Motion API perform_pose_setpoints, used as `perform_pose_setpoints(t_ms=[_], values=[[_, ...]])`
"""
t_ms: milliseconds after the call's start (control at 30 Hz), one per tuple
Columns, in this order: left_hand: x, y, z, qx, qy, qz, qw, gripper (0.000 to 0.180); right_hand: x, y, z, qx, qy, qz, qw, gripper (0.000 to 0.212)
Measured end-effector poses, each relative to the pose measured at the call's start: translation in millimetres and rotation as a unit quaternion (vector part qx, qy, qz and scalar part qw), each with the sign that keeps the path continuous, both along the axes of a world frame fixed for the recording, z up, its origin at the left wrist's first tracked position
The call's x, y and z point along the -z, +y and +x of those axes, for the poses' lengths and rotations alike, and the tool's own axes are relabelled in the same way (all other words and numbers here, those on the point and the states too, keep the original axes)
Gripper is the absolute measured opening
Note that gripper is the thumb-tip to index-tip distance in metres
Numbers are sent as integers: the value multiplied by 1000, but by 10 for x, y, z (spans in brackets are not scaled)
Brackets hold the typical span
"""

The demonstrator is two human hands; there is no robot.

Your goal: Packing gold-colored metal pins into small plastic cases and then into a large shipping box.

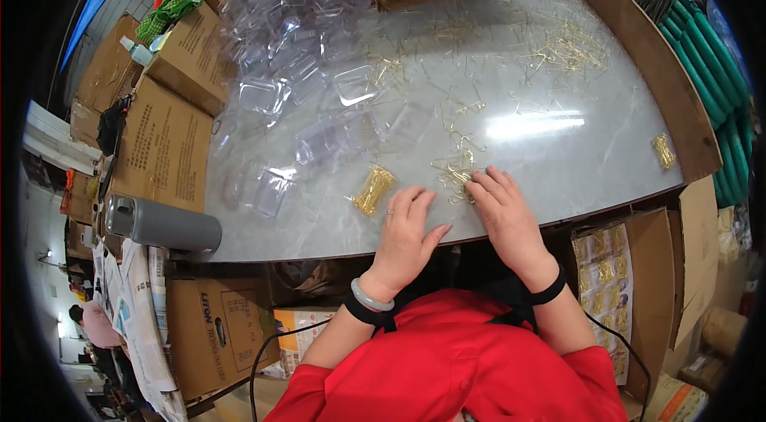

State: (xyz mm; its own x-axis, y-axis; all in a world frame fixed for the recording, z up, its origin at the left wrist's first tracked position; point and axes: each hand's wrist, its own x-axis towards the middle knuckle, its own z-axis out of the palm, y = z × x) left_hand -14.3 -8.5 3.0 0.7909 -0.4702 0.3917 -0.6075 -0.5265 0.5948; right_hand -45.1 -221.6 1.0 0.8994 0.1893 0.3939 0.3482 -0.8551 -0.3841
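My right hand (504, 216) lies with fingers stretched out, its fingertips against a small heap of gold wire hooks (456, 176) near the table's front edge. To its left, my left hand (405, 234) rests on the tabletop with thumb and fingers apart and nothing visible in it. Just beyond its fingertips stands a clear plastic box packed with gold hooks (372, 190). A thin trail of loose hooks runs from the heap toward the back. Farther off, a larger spread of gold hooks (570, 51) covers the back right of the table.
Many empty clear plastic boxes (319, 139) pile up at the back left. A grey bottle (163, 224) lies by cardboard cartons (163, 143) on the left. Another bundle of gold hooks (663, 151) sits at the right edge. Below right, an open carton holds filled packs (604, 286).
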Motion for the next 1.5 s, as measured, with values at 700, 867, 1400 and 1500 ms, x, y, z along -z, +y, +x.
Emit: perform_pose_setpoints(t_ms=[700,867,1400,1500], values=[[26,-171,177,53,-49,120,990,75,-420,-69,246,-98,44,20,994,37],[-44,-204,181,66,-44,120,990,62,-476,-157,991,-265,60,-80,959,42],[71,-114,135,19,-41,91,995,71,-301,-240,238,-126,83,-20,988,42],[1,-116,127,40,-45,92,994,72,-169,-166,104,-62,28,45,997,41]])
